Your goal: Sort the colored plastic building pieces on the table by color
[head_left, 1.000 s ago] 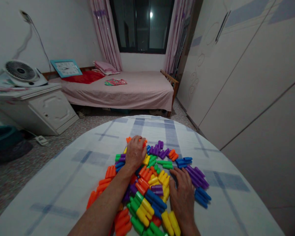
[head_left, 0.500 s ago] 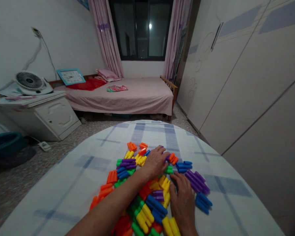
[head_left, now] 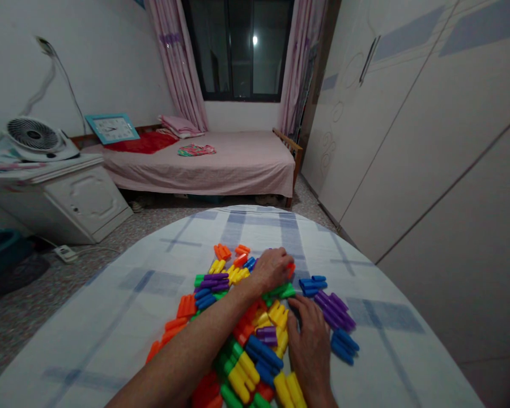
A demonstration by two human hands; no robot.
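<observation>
My left hand (head_left: 274, 267) reaches across the pile with its fingers curled round an orange plastic building block (head_left: 291, 270), which they partly cover. My right hand (head_left: 309, 334) rests at the right side of the pile, thumb apart from the bent fingers, with no block visible in it. Nearest to it are purple blocks (head_left: 335, 309), a blue block (head_left: 344, 345) and yellow blocks (head_left: 289, 390). Green blocks (head_left: 280, 291) lie just below my left hand. My left forearm hides part of the pile.
A round table with a checked cloth (head_left: 123, 323) carries the blocks. Beyond it stands a bed (head_left: 238, 164) with a blue-framed clock (head_left: 113, 128). At left are a fan (head_left: 36, 139) on a white cabinet (head_left: 87, 201) and a teal basin (head_left: 2, 249). A wardrobe (head_left: 429, 187) flanks the right.
My left hand's fingers have curled in over the orange block, which now shows less. The view has shifted slightly, and my right hand has stayed about where it was among the blocks.
</observation>
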